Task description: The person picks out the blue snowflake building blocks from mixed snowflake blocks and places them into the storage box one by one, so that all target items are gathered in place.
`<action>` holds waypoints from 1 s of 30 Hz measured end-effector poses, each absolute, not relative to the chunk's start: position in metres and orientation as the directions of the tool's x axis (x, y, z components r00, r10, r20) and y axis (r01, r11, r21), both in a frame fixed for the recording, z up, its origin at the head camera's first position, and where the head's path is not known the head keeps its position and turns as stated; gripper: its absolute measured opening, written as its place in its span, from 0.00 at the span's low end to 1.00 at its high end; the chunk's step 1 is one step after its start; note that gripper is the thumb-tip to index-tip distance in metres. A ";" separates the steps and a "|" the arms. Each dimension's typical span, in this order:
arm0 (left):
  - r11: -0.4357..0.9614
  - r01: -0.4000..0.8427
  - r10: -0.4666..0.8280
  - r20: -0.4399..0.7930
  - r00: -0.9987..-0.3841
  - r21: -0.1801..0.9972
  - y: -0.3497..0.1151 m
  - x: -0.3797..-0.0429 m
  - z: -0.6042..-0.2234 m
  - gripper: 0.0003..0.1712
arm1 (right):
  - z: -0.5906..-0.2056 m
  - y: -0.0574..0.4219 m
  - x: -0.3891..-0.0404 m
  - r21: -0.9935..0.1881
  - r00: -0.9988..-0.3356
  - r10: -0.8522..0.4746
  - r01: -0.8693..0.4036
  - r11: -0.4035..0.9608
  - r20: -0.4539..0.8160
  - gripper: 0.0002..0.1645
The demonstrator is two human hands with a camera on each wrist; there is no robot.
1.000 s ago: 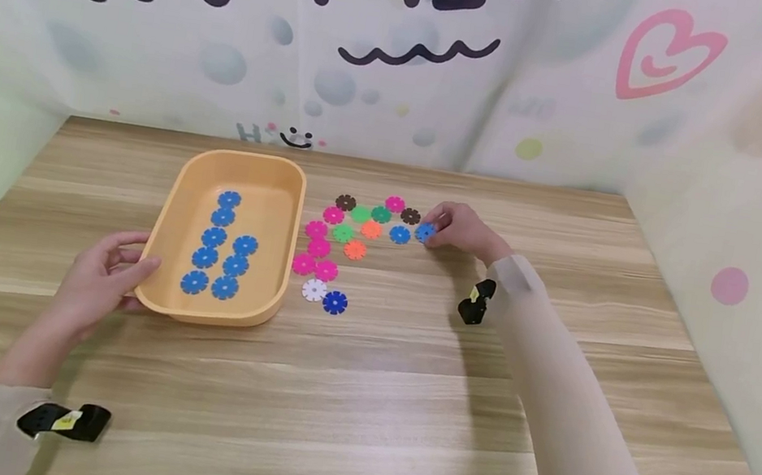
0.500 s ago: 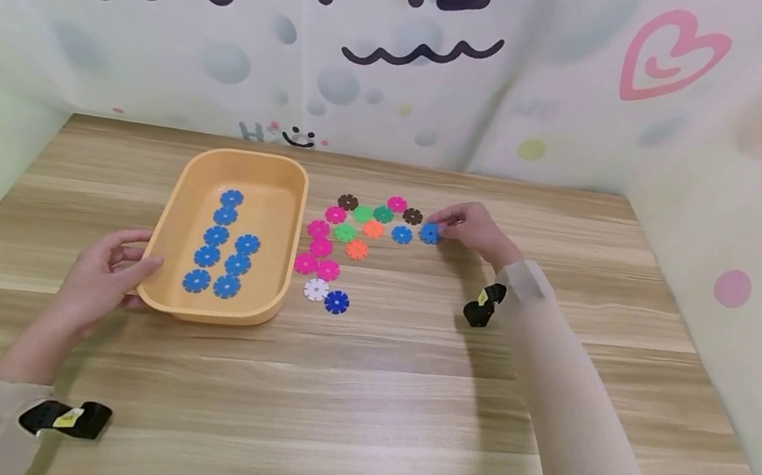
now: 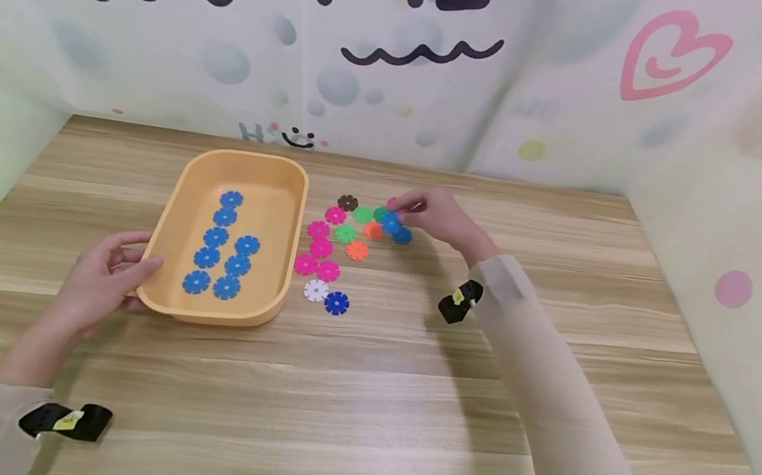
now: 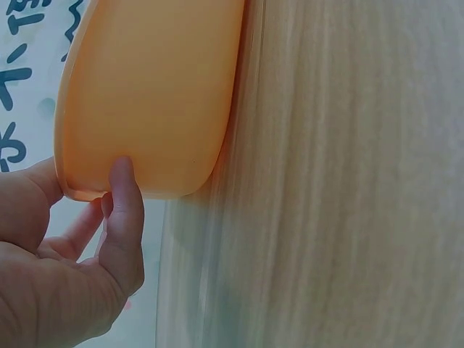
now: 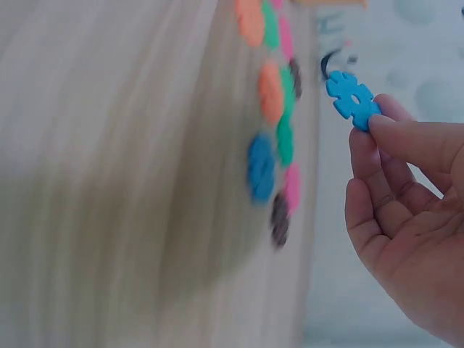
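My left hand (image 3: 101, 278) grips the near left corner of an orange plastic tray (image 3: 275, 205), thumb over the rim. In the left wrist view, the tray's outer side (image 4: 152, 87) shows with fingers against it. Inside the tray lie several blue snowflake discs (image 3: 216, 237) in two rows. My right hand (image 3: 442, 215) pinches one blue snowflake disc (image 5: 351, 100) between thumb and fingertips, raised above the table. From the head it overlaps another blue disc (image 3: 402, 236) and a dark green disc (image 3: 380, 213) lying below. A brown disc (image 5: 280, 220) shows in the right wrist view.
Right of the tray several loose discs lie on the wooden table (image 3: 354, 414): pink (image 3: 321, 248), light green (image 3: 345, 233), orange (image 3: 357, 249), brown (image 3: 347, 203), white (image 3: 315, 290) and dark blue (image 3: 337, 302). A printed wall sheet (image 3: 224, 99) stands behind the table.
My right hand has lifted the blue disc off the table at the right end of the loose discs and carried it left. The left hand and tray stay put.
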State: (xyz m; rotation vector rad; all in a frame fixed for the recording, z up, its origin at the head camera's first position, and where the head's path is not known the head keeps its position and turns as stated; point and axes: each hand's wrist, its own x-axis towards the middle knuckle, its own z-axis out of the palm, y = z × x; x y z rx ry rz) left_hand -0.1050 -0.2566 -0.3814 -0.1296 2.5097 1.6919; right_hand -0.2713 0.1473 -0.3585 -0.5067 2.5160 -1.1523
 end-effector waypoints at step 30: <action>0.383 -0.141 -0.008 -0.149 -0.989 0.913 -0.256 -0.106 -0.382 0.33 | -0.312 -0.005 -0.266 -0.775 -0.641 -0.762 -0.433 0.461 -0.094 0.11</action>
